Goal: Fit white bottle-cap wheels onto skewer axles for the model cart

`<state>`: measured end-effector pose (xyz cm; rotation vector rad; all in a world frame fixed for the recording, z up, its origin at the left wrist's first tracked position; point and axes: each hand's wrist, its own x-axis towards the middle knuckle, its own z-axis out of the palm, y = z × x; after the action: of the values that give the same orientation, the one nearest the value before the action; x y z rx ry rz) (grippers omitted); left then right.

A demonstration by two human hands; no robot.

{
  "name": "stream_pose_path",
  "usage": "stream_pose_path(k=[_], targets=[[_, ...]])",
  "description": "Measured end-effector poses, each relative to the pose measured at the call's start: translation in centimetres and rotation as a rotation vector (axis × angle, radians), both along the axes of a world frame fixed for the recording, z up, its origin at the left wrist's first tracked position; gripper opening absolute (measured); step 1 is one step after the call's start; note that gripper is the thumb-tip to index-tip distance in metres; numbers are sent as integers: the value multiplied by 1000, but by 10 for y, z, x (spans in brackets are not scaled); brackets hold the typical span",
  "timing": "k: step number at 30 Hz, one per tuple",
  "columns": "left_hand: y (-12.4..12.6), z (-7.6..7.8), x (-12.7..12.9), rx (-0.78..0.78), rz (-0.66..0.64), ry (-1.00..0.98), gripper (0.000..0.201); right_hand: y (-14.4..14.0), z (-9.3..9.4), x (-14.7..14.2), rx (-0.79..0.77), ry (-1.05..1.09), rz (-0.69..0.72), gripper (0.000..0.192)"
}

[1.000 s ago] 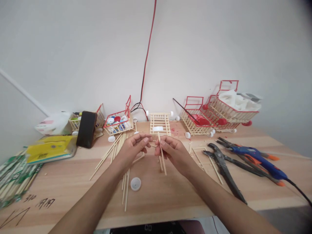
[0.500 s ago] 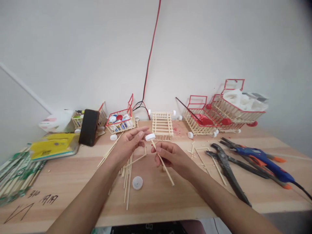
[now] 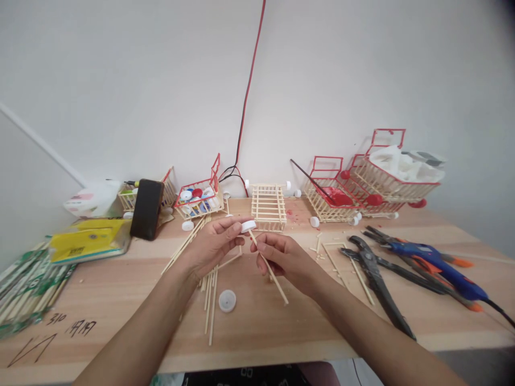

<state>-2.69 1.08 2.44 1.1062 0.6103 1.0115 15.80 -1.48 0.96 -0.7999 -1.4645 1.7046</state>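
Observation:
My right hand [image 3: 281,256] is closed around a thin wooden stick [image 3: 277,287] that slants down toward me. At the stick's upper end sits a white bottle cap [image 3: 248,226]. Thumb and fingers of my left hand [image 3: 219,241] pinch that cap from its left side. Below, a second white cap [image 3: 227,301] lies on the table beside several loose sticks [image 3: 212,308]. Just beyond my hands stands a small stick-built cart frame [image 3: 268,201], upside down, with white caps at its far corners.
Finished carts with red trim stand along the wall, one holding caps [image 3: 197,198], another red material [image 3: 336,197]. Pliers [image 3: 374,281] and a blue glue gun [image 3: 430,262] lie at right. A dark phone [image 3: 147,209], a yellow packet [image 3: 90,240] and bundled sticks [image 3: 32,287] are left.
My left hand has moved slightly right and closed its fingers on the white cap. My right hand keeps hold of the stick in nearly the same place.

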Motion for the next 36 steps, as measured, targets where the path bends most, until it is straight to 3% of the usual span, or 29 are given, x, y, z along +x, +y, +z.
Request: stream_pose_path(k=[20, 36], targets=[[-1, -1, 4, -20, 59, 1, 31, 0, -5, -3, 54, 3, -11, 21], [-3, 4, 2, 8, -20, -64, 39, 0, -2, -3, 82, -30, -42, 25]])
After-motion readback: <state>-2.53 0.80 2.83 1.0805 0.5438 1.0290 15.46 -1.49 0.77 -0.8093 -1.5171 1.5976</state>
